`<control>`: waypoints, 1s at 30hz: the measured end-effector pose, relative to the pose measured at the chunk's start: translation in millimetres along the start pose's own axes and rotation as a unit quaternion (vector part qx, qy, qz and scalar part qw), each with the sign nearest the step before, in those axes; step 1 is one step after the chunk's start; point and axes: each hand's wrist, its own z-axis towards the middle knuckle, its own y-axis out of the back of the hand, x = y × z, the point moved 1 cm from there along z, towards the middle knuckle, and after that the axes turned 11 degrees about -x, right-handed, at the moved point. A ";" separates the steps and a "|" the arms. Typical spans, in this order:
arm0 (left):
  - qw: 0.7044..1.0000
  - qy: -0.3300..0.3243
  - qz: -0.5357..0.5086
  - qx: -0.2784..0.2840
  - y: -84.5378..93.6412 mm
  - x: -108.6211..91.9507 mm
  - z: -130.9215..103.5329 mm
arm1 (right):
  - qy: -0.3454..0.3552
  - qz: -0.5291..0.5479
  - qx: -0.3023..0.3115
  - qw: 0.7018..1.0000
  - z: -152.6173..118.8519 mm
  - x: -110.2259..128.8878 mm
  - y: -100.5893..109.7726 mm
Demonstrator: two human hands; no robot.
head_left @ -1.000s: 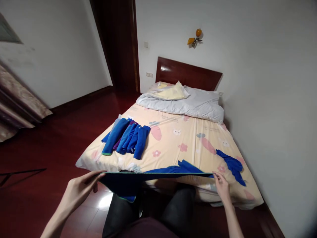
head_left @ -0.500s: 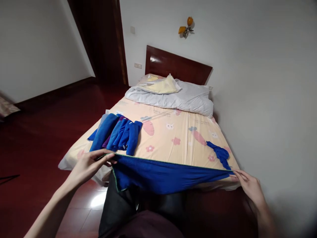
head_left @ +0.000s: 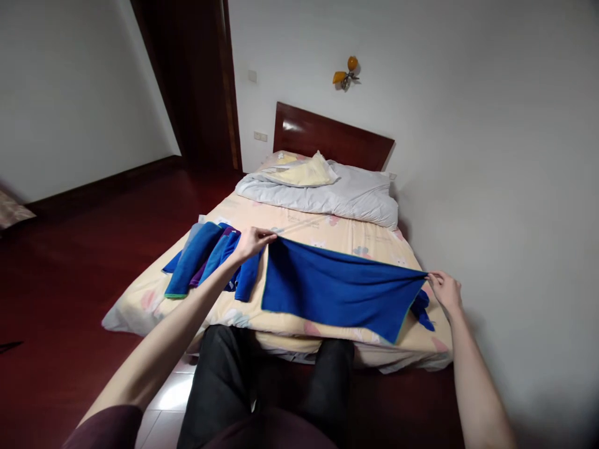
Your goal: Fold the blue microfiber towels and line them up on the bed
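Note:
A blue towel (head_left: 337, 287) with green edging is stretched out above the bed, its lower edge hanging toward the sheet. My left hand (head_left: 253, 242) pinches its far left corner, and my right hand (head_left: 444, 290) pinches the far right corner. Beside my left arm lies a row of rolled towels (head_left: 194, 262), mostly blue with some purple and grey; the forearm hides part of it. Behind the right end of the stretched towel, a crumpled blue cloth (head_left: 423, 312) shows only in part.
The bed (head_left: 145, 305) has a cream sheet with carrot and flower prints. A grey quilt (head_left: 360, 193) and a pale yellow cloth (head_left: 309, 171) lie near the dark wooden headboard (head_left: 327, 134). A wall (head_left: 524, 206) runs along the right side.
Both hands have moved forward over the bed with the towel, the left one also rightward. The towel now spreads flatter and wider from front to back, partly covering the crumpled cloth.

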 end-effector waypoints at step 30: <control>0.931 -0.200 0.217 0.215 -87.1 237.8 -206.4 | 0.105 -0.138 0.176 0.969 -236.1 -112.2 -157.7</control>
